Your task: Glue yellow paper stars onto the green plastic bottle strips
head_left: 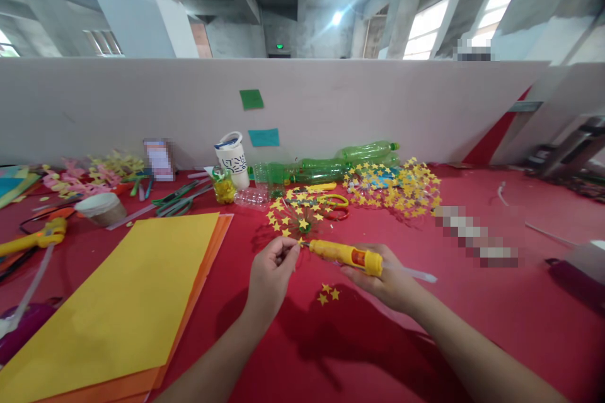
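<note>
My right hand (378, 274) is wrapped round a yellow hot glue gun (338, 254), with a clear glue stick (418, 274) sticking out of its back end. Its nozzle points left, to the fingertips of my left hand (274, 267). Those fingers are pinched on a small yellow star (301, 242), mostly hidden at the nozzle. Just beyond stands a spray of thin strips (305, 225) cut from a green bottle, many tipped with yellow stars. Several loose paper stars (334, 294) lie on the red table below the glue gun.
Yellow paper sheets (127, 289) over orange ones lie at the left. Behind are scissors (177, 201), a white cup (232, 164), green bottles (326, 170) and another star-tipped spray (401, 189). A second glue gun (35, 238) and a paper cup (101, 208) are at far left. A partition (189, 101) backs the table.
</note>
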`<state>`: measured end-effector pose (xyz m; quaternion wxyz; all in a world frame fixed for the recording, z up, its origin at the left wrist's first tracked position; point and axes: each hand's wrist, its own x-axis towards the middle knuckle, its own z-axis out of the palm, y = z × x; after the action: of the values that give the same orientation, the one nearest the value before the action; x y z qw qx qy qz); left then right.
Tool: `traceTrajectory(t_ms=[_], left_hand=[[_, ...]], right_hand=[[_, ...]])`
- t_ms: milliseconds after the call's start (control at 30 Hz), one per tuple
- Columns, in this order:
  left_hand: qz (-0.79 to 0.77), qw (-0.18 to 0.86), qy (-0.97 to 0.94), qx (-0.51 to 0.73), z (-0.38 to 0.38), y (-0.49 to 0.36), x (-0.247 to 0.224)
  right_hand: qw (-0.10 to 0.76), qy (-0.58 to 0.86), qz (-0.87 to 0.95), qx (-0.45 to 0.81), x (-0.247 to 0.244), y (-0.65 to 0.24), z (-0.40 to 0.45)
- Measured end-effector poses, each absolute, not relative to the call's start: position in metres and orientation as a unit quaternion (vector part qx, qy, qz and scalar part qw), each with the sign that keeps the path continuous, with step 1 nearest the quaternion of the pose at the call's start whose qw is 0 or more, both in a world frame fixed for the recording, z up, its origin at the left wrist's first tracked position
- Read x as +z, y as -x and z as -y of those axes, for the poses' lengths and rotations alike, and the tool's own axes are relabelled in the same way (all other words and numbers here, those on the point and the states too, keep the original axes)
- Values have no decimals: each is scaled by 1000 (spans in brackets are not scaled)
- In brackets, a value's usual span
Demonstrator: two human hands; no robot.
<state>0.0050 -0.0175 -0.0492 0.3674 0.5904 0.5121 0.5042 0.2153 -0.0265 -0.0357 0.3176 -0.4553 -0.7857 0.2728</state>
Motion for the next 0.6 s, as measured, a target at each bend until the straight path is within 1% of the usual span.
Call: traceTrajectory(t_ms=[133, 200, 367, 433, 467, 500, 567, 600], left_hand=[[-502, 263, -654, 502, 19, -2, -48], [-496, 247, -662, 505, 19, -1, -48], [-480, 363, -623, 499, 18, -3, -50], [-478, 407, -610, 484, 19, -6, -50], [-481, 426, -602, 474, 19, -7, -50], [-484, 445, -595, 462, 19, -8, -49], [-488, 478, -580, 443, 19, -10, -50], [-486, 494, -572, 438, 19, -11, -50]], right_hand=[[297, 460, 801, 241, -30, -216, 26], [292, 461, 809, 217, -25, -220, 26], [309, 461, 804, 215, -6, -241, 20], [310, 494, 791, 185, -4, -255, 13], [307, 520, 783, 151, -5, -262, 10], [293, 540, 780, 116, -9, -269, 5], [225, 567, 789, 78, -21, -282, -3], [178, 573, 795, 87, -29, -286, -7]])
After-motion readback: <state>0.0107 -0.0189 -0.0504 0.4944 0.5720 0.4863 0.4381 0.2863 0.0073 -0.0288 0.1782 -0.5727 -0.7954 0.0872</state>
